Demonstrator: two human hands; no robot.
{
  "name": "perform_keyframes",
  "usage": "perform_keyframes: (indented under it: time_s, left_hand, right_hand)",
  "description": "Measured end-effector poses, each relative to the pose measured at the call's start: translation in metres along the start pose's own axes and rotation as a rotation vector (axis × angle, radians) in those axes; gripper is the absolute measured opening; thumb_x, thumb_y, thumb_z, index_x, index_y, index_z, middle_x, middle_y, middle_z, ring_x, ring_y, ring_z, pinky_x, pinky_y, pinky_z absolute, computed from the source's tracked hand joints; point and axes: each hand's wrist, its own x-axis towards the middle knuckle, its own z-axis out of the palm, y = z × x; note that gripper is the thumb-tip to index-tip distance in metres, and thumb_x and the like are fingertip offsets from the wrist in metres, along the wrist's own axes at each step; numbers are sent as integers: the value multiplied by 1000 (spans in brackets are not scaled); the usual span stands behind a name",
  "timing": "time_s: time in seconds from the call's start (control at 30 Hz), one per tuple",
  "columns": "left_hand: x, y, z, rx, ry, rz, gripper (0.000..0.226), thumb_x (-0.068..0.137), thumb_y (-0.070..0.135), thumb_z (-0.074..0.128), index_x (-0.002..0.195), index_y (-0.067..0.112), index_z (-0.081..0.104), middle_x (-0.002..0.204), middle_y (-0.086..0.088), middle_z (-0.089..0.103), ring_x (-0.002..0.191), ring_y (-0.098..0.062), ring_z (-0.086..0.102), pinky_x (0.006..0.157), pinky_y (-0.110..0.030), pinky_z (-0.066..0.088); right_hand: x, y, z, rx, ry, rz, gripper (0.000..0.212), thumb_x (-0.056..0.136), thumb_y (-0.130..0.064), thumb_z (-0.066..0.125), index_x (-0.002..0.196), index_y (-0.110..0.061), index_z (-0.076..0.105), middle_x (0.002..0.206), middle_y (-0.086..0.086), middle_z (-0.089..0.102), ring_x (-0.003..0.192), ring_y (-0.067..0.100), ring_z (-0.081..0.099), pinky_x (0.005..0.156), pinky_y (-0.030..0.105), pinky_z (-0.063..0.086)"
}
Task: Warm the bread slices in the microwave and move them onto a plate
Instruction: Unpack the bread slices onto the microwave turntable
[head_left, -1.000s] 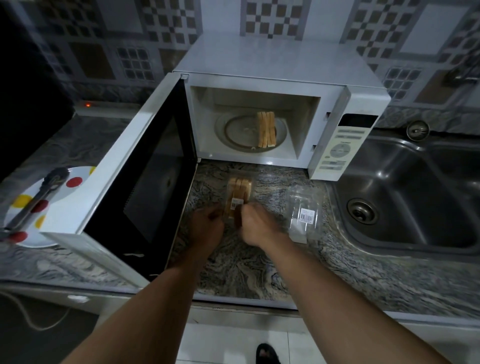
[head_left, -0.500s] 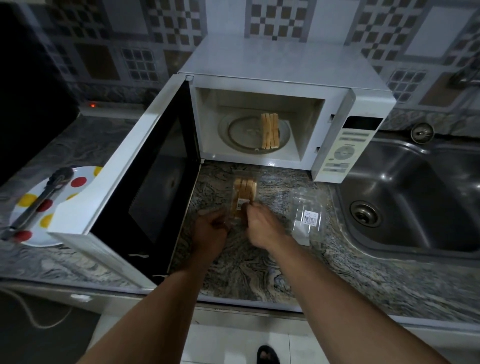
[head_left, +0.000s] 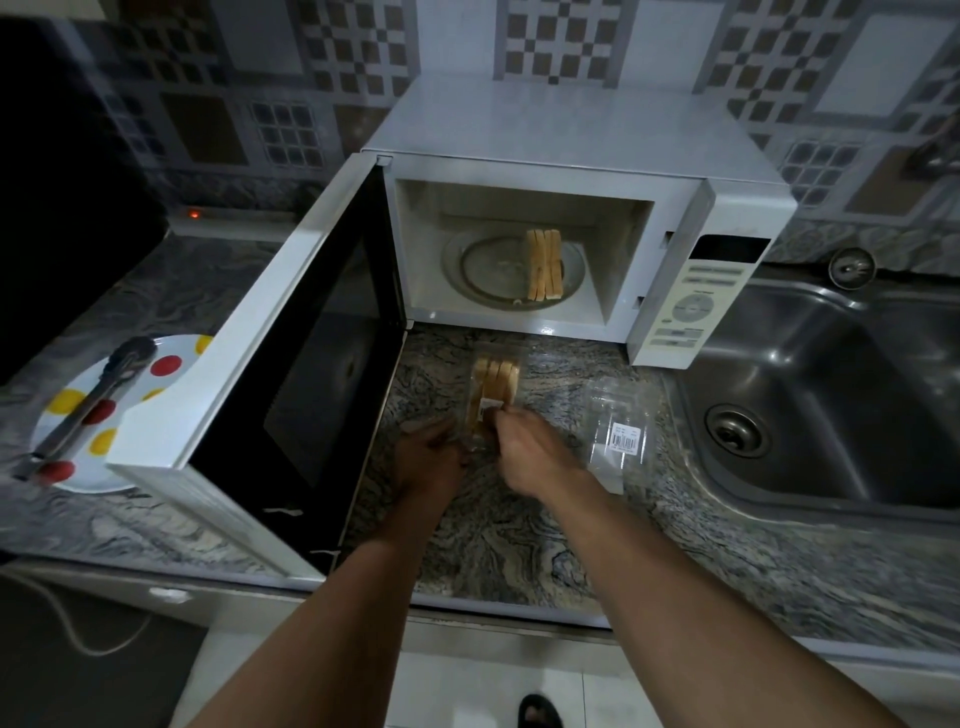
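Directly in front of the microwave (head_left: 571, 156), whose door (head_left: 291, 374) stands swung open to its left, we hold a clear bread packet (head_left: 496, 379) that lies on the marbled tabletop (head_left: 519, 545). Our left hand (head_left: 426, 462) grips the packet's near end from the left, fingers (head_left: 448, 434) curled onto the plastic. Our right hand (head_left: 530, 452) meets it from the right, its fingers bent and pinching the plastic beside a small white label. The two hands almost touch, and the packet's near end is hidden between them. Beyond the fingers, toward the microwave, the packet shows about four pale, tan-crusted slices standing on edge, side by side. Inside the microwave, three or so bread slices (head_left: 544, 264) stand on edge together on the glass turntable (head_left: 478, 270), right of its centre. Just right of the packet, also in front of the microwave, lies an empty clear wrapper (head_left: 623, 431) bearing a barcode sticker. Left of the microwave door, partly hidden by it, we see a white plate (head_left: 93, 470) with red and yellow dots; tongs (head_left: 88, 410) rest across it. Right of the microwave sits a steel sink (head_left: 810, 364).
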Motion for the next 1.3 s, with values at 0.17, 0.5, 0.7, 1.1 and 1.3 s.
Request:
perform_keyframes:
  time_s: [0.17,0.5,0.7,1.1,1.3]
  left_hand:
    - [4,-3,-5,123,-10,6,37,73,-6,66,92,24,76,78,-11,72,79,-33,70,78,-57,58]
    - [-16,43,-6,592,133,463,42,83,9,61,124,19,60,119,-7,66,111,-29,60,90,-34,47]
    - [-5,84,9,336,-96,688,45,75,-19,54,112,1,70,112,-5,66,97,-3,64,85,-16,51]
    - [36,86,10,300,-88,740,15,87,17,66,95,28,73,92,1,73,86,-18,69,75,-42,58]
    - [30,90,15,310,-95,682,21,93,3,59,103,18,68,97,7,67,94,-7,62,79,-22,51]
  right_hand:
    - [0,-5,-4,77,57,-28,35,89,4,50,123,-4,55,128,14,54,119,31,49,93,33,41]
    - [-4,0,-25,-85,406,-60,32,90,-2,57,119,-15,53,116,7,47,109,27,40,89,44,44]
    - [11,-1,-39,53,509,-20,24,96,-8,56,117,-20,61,111,3,48,104,23,44,87,42,44]
    - [11,-23,-21,570,280,545,36,89,-11,57,121,-19,41,105,7,64,85,27,64,61,31,46]
    - [17,-31,-14,396,210,589,27,103,-12,36,127,-5,48,118,20,62,107,37,61,91,44,51]
